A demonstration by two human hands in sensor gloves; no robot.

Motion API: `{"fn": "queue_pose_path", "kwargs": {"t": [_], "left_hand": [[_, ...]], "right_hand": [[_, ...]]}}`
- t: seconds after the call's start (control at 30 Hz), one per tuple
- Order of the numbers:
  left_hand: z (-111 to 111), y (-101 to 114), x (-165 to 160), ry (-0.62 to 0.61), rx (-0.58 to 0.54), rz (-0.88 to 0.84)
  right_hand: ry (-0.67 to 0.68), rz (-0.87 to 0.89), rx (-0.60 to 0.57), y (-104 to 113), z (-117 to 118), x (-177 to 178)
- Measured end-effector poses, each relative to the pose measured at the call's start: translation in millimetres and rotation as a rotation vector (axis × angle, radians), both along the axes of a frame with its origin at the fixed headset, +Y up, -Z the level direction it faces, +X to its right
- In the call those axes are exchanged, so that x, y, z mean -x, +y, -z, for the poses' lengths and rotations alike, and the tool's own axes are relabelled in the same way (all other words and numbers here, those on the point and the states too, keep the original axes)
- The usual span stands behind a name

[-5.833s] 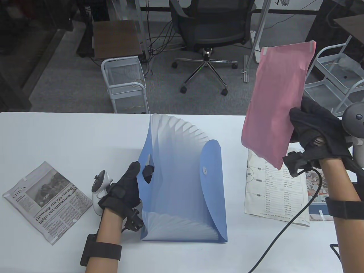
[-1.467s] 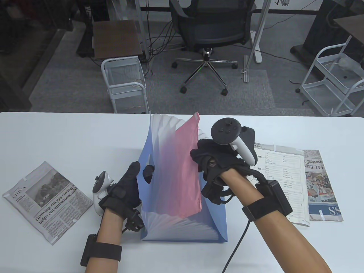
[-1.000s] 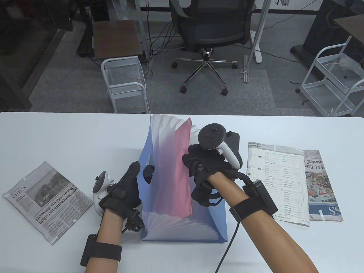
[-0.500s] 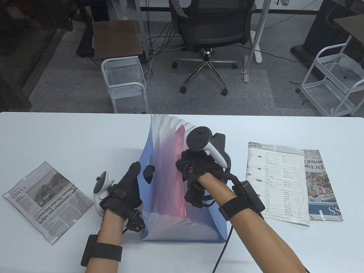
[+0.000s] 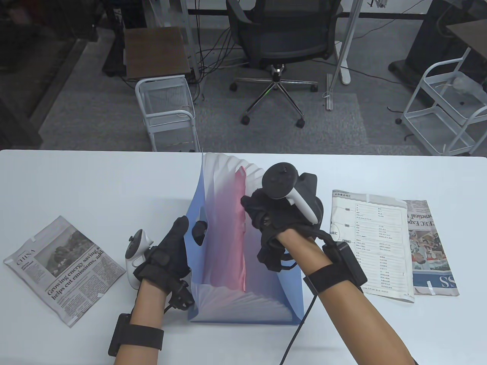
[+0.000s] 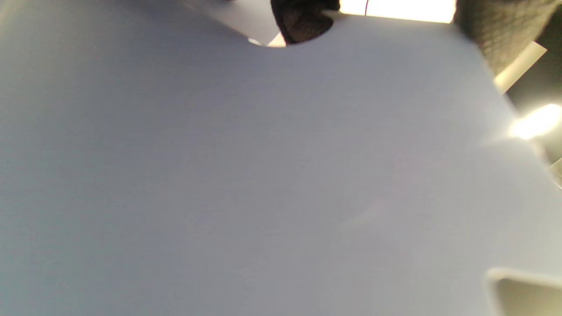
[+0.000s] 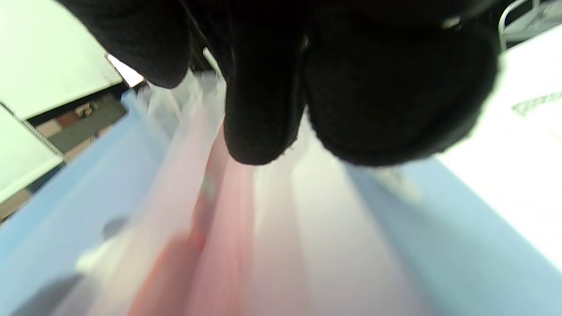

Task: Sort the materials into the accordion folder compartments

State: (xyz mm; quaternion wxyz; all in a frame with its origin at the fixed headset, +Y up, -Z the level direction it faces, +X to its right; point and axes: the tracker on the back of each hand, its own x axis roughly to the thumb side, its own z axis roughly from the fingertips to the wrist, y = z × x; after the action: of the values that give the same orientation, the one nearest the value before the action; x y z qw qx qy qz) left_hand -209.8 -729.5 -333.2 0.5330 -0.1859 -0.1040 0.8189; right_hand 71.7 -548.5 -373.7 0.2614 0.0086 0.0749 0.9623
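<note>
Left hand (image 5: pixel 167 251) grips the near-left wall of the blue translucent plastic accordion folder (image 5: pixel 293 289), bracing it open. Right hand (image 5: pixel 274 220) sits bunched over the pleats; can't tell if it's got hold of the thin pink paper sheet (image 5: pixel 232 235). That sheet stands on edge in a middle pocket, long axis running front-to-back. Looks light and floppy, so I'd pinch the top edge.

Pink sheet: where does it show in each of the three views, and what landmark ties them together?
Table view: the pink sheet stands inside the accordion folder, mid-table, just left of the right hand.
Left wrist view: not in it; the folder's blue wall fills the picture.
Right wrist view: a pink band between translucent dividers, below the gloved fingers.
Shared landmark: the folder's blue wall.
</note>
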Motion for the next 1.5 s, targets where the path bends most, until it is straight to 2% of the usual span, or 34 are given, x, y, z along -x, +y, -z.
{"fn": "queue_pose_path", "kwargs": {"t": [0.13,0.27,0.43,0.73,0.9,0.93,1.0,1.17,1.33,1.5], "left_hand": [[0.2,0.2,0.5,0.001,-0.002,0.003],[0.1,0.2,0.4,0.001,-0.001,0.002],[0.4,0.4,0.8,0.000,-0.003,0.007],[0.7,0.5,0.4,-0.004,-0.004,0.014],[0.9,0.4,0.2,-0.003,-0.004,0.019],[0.9,0.4,0.2,-0.003,-0.004,0.019],[1.0,0.4,-0.1,-0.004,-0.003,0.018],[0.8,0.6,-0.4,-0.003,-0.004,0.021],[0.8,0.5,-1.0,-0.006,-0.003,0.020],[0.8,0.5,-1.2,-0.006,-0.003,0.020]], "right_hand": [[-0.098,-0.082,-0.084,8.1,5.4,-31.0],[-0.199,-0.277,-0.095,-10.1,14.2,-59.8],[-0.301,-0.522,0.064,-64.7,25.4,-97.5],[-0.374,-0.614,0.249,-154.4,20.6,-134.5],[-0.385,-0.639,0.334,-185.5,16.4,-134.6],[-0.383,-0.657,0.341,-188.1,16.6,-133.2],[-0.389,-0.708,0.283,-188.5,18.4,-129.5],[-0.401,-0.728,0.303,-189.9,22.2,-126.4],[-0.395,-0.857,0.242,-193.1,21.3,-119.9],[-0.423,-0.807,0.254,-182.4,17.3,-124.9]]}}
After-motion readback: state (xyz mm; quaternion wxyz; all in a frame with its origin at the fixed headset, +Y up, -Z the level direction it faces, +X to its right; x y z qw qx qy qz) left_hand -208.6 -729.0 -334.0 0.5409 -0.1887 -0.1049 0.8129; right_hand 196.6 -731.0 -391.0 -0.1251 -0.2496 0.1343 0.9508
